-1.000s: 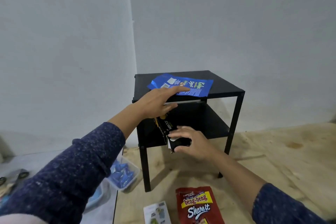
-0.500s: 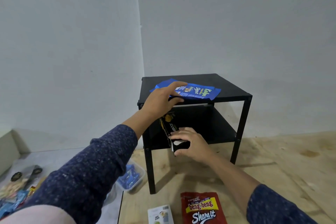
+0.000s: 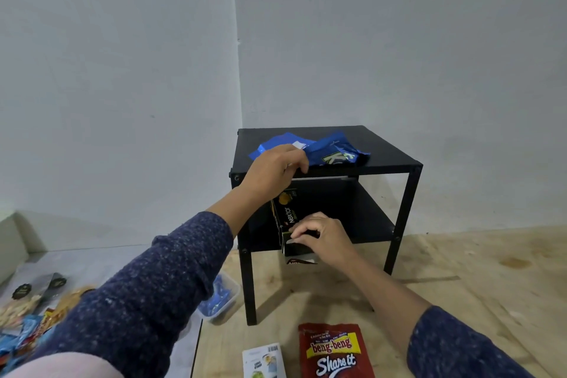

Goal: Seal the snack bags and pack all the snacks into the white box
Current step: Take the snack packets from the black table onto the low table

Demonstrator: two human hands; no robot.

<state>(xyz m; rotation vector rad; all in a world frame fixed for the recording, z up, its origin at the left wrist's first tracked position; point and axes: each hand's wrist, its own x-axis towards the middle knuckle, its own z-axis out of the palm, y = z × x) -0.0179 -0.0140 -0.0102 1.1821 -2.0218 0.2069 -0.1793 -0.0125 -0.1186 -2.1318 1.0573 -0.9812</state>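
Note:
A blue snack bag [image 3: 331,153] lies crumpled on top of the small black two-tier table [image 3: 389,149]. My left hand [image 3: 273,170] grips the bag's near edge at the table's front rim. Under the top tier a black Nextar snack box [image 3: 287,218] stands at the front of the lower shelf, and my right hand [image 3: 322,235] pinches its lower end. A red Beng-Beng Share It bag [image 3: 334,351] lies on the wooden floor in front, with a small white sachet [image 3: 264,360] to its left. No white box is in view.
A clear plastic tub with blue pieces [image 3: 219,298] sits by the table's left front leg. Several loose snacks [image 3: 27,313] lie on a grey sheet at the far left. Bare walls meet in a corner behind the table.
The blue bag has gone from lying flat to bunched up as my left hand curled onto its edge. My right hand stayed on the Nextar box.

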